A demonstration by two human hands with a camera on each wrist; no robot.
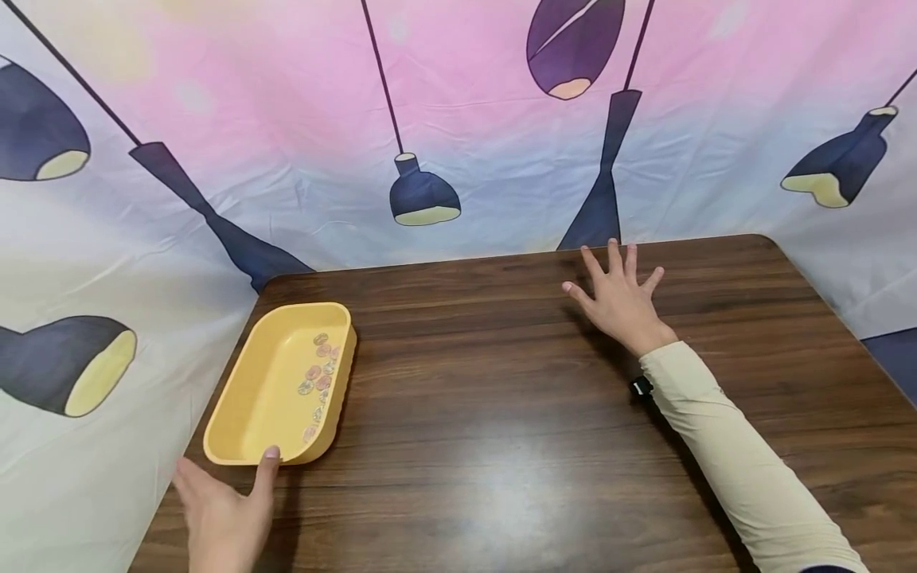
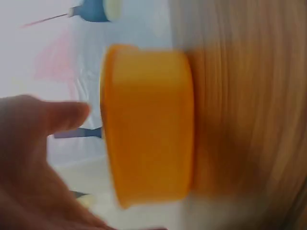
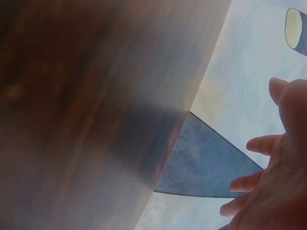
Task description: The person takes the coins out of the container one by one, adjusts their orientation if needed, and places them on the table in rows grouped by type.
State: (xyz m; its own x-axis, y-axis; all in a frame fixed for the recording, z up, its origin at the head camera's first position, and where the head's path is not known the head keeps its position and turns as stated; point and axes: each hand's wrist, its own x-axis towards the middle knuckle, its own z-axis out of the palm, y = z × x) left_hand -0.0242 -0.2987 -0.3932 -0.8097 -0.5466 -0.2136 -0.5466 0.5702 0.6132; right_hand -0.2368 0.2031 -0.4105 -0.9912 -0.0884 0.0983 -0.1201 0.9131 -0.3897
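A yellow rectangular tray (image 1: pixel 243 390) stands at the left of the table, with several coins (image 1: pixel 318 382) along the right side of its floor. At its near end is my left hand (image 1: pixel 228 509), thumb and fingers spread apart, the thumb tip overlapping the rim in the head view. The left wrist view shows the tray's end wall (image 2: pixel 151 124) blurred, with the thumb (image 2: pixel 67 115) just short of it. Over the far part of the table, my right hand (image 1: pixel 622 306) reaches out with fingers spread, holding nothing. Those fingers also show in the right wrist view.
A dark wood-grain table (image 1: pixel 466 382) fills the lower part of the head view. Behind it and along the left side hangs a cloth (image 1: pixel 308 103) printed with lamps. A small black device (image 1: pixel 641 387) sits at the right wrist.
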